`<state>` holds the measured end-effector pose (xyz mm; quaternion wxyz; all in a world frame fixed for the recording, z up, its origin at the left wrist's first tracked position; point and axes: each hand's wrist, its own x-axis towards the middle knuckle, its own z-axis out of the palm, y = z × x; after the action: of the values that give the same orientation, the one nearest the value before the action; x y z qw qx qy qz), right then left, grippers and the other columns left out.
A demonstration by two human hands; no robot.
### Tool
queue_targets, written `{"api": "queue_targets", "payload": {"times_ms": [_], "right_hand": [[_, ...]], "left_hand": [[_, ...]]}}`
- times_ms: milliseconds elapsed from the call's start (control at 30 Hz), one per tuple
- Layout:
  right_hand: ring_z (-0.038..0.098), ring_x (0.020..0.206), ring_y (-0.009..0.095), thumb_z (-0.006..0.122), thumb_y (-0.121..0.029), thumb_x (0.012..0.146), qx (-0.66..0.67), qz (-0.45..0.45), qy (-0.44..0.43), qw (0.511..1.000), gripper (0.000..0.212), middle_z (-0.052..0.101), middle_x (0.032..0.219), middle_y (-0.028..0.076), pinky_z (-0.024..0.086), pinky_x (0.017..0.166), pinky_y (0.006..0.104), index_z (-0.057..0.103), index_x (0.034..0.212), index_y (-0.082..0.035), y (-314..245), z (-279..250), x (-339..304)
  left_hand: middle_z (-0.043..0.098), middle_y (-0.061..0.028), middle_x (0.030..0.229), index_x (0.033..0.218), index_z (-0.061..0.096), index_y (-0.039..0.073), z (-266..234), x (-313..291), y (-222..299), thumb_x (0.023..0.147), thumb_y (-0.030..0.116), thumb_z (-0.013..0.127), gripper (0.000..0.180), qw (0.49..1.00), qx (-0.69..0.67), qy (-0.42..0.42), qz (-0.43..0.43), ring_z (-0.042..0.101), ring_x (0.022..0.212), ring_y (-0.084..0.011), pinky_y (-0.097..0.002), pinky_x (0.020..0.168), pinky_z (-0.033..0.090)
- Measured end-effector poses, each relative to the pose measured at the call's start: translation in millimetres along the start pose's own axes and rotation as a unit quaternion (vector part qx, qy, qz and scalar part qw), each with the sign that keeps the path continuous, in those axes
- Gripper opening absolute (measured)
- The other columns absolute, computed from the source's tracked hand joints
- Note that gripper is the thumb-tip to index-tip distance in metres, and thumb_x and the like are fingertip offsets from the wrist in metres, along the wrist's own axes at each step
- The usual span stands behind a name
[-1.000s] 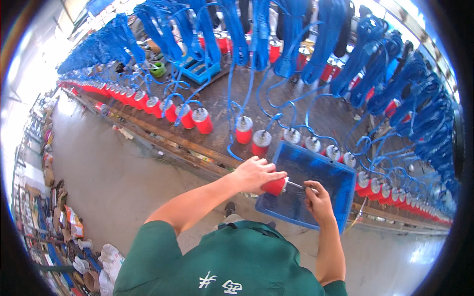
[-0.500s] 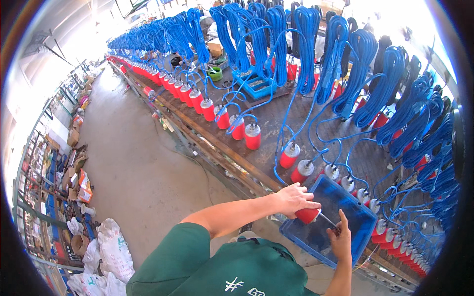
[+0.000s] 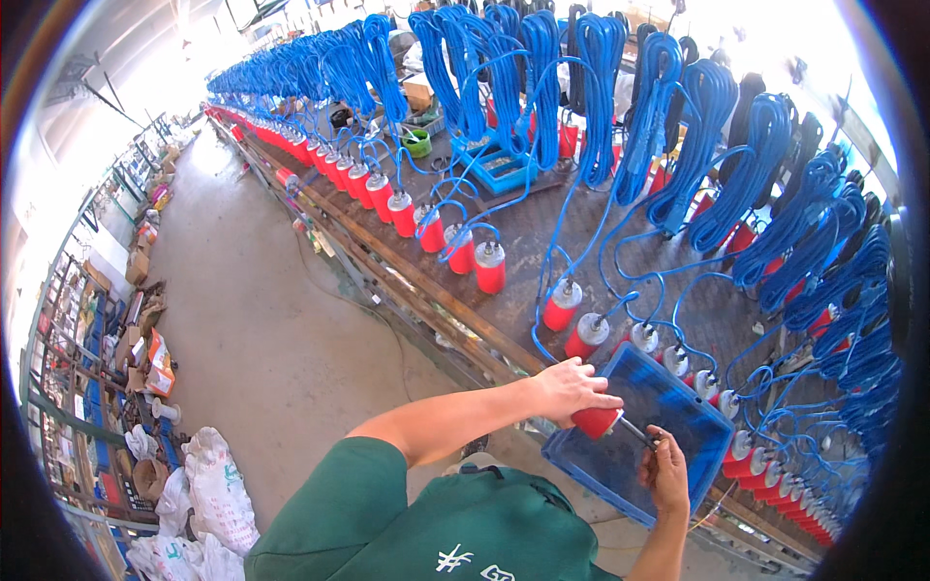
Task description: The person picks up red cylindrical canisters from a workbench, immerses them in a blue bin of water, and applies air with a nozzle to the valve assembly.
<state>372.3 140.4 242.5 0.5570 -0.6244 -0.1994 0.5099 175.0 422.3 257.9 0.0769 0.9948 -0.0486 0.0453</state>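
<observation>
My left hand is closed around a red cylinder, which lies tilted with one end turned to the right. My right hand grips a screwdriver with curled fingers; its handle is mostly hidden. The thin metal shaft meets the right end of the cylinder, and the exact contact is too small to make out. Both hands are over a blue plastic tray at the bench's near edge.
Red cylinders with grey tops and blue cables stand in a row along the wooden bench. Coiled blue cables hang behind them. A small blue tray sits farther back. White sacks and shelving line the left.
The fingers of my right hand, earlier partly extended, have curled around the screwdriver handle. My left hand keeps holding the red cylinder in nearly the same place.
</observation>
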Motion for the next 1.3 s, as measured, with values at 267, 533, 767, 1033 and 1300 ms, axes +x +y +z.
{"api": "queue_targets", "payload": {"times_ms": [267, 533, 767, 1033, 1300], "right_hand": [[0.057, 0.07, 0.013, 0.069, -0.004, 0.098, -0.181, -0.124, 0.035, 0.975, 0.062, 0.059, 0.089, 0.0, 0.051, 0.065, 0.0302, 0.052, 0.158, -0.011, -6, 7, -12], [0.074, 0.087, 0.041, 0.074, -0.021, 0.093, -0.675, -0.031, 0.132, 0.725, 0.033, 0.075, 0.093, 0.023, 0.059, 0.077, 0.05, 0.068, 0.121, -0.005, -30, 27, 19], [0.063, 0.068, 0.017, 0.074, -0.027, 0.101, -0.192, -0.032, -0.029, 0.98, 0.051, 0.065, 0.085, 0.004, 0.05, 0.06, 0.0341, 0.06, 0.143, -0.003, -33, 11, -4], [0.061, 0.068, 0.015, 0.065, -0.021, 0.108, 0.076, 0.032, 0.002, 0.997, 0.053, 0.061, 0.089, 0.005, 0.051, 0.061, 0.0281, 0.049, 0.157, -0.008, 16, -33, 10], [0.067, 0.093, 0.045, 0.076, -0.007, 0.083, -0.636, -0.168, -0.006, 0.753, 0.031, 0.064, 0.092, 0.02, 0.055, 0.089, 0.0497, 0.07, 0.112, 0.001, -47, 18, 13]], "left_hand": [[0.067, -0.0016, 0.115, 0.156, 0.052, 0.029, -8, 7, 5, 0.065, 0.04, 0.097, 0.102, 1.0, -0.015, 0.001, 0.013, 0.068, 0.106, -0.0254, -0.0417, 0.09, 0.053], [0.067, -0.0011, 0.119, 0.158, 0.052, 0.031, -12, 10, -4, 0.063, 0.036, 0.096, 0.105, 1.0, 0.01, -0.015, 0.001, 0.068, 0.111, -0.0262, -0.0445, 0.097, 0.053], [0.066, -0.0008, 0.121, 0.159, 0.05, 0.031, -15, 1, 2, 0.064, 0.04, 0.096, 0.106, 0.999, 0.01, -0.029, -0.011, 0.067, 0.111, -0.026, -0.0438, 0.094, 0.053], [0.066, 0.0018, 0.118, 0.159, 0.049, 0.035, -3, 7, 4, 0.065, 0.042, 0.096, 0.106, 1.0, 0.005, -0.015, -0.007, 0.065, 0.108, -0.0237, -0.0403, 0.091, 0.051], [0.066, 0.0005, 0.12, 0.16, 0.047, 0.038, -1, 3, 6, 0.063, 0.04, 0.097, 0.109, 1.0, 0.012, -0.024, -0.007, 0.066, 0.111, -0.0253, -0.0415, 0.093, 0.051]]}}
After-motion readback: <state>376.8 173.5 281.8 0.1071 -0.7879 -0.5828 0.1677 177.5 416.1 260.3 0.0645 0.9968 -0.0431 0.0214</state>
